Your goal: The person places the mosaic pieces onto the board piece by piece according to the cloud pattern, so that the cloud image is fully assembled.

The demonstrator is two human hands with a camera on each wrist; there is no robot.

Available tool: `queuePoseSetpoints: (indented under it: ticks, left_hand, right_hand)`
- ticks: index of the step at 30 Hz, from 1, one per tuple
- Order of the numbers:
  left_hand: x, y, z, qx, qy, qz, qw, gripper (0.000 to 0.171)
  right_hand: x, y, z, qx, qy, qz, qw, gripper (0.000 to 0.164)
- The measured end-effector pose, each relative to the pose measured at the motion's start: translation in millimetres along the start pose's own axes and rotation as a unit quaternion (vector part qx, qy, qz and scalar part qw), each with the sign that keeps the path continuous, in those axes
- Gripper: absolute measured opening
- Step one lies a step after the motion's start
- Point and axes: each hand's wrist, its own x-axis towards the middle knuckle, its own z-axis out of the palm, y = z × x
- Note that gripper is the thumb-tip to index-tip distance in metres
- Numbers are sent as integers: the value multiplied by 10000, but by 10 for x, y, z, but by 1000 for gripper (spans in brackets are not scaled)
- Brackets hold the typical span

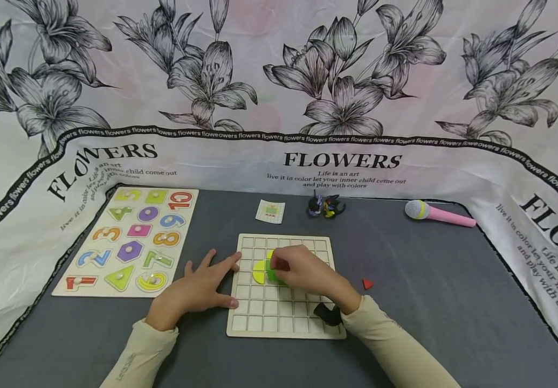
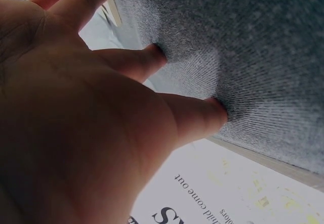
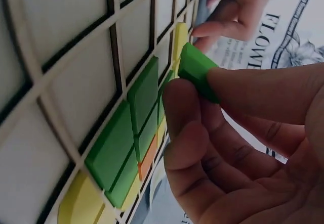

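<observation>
A pale wooden grid board (image 1: 259,323) lies on the grey table. My right hand (image 1: 304,270) is over its middle, thumb and fingertip pinching a small green tile (image 3: 198,68). Below that tile, green tiles (image 3: 144,87), an orange tile (image 3: 147,159) and yellow tiles (image 3: 78,196) sit in the grid cells; my hand covers part of this group in the head view. A rounded yellow tile (image 1: 259,272) shows at the group's left. My left hand (image 1: 195,291) is spread at the board's left edge, with thumb and forefinger right at the rim and other fingertips (image 2: 216,115) pressing the grey cloth.
A number-and-shape puzzle board (image 1: 128,215) lies at the left. Behind the grid board are a small pattern card (image 1: 270,211) and dark figurines (image 1: 326,206). A pink toy microphone (image 1: 441,214) lies back right, a red triangle tile (image 1: 367,284) nearer. A black strap piece (image 1: 328,314) overlaps the board's corner.
</observation>
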Motion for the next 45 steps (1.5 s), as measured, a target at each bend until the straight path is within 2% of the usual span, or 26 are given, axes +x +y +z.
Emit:
queuePoseSetpoints:
  ticks: [17, 23, 26, 29, 34, 39, 45]
  left_hand:
    - [-11, 15, 14, 34, 26, 91, 9999, 104]
    - [-8, 14, 18, 39, 26, 73, 10000, 104]
    - [-1, 7, 19, 47, 20, 61, 10000, 103]
    - [-7, 1, 19, 55, 7, 50, 10000, 104]
    - [-30, -21, 18, 51, -35, -75, 10000, 105]
    - [-3, -44, 1, -26, -8, 44, 10000, 104]
    - [0, -36, -8, -86, -43, 91, 9999, 106]
  right_hand:
    - [-12, -64, 156, -1091, -31, -46, 9940, 13]
    - [-11, -44, 159, -1017, -184, -133, 9946, 16]
    - [-62, -12, 125, -855, -75, -205, 9961, 16]
    - [-156, 37, 64, -604, 137, -194, 9979, 14]
    - [-380, 125, -75, -504, 466, -141, 9975, 9]
    - [-683, 241, -269, -541, 828, 226, 9948, 12]
    - [-1048, 418, -432, -489, 1030, 756, 9906, 15]
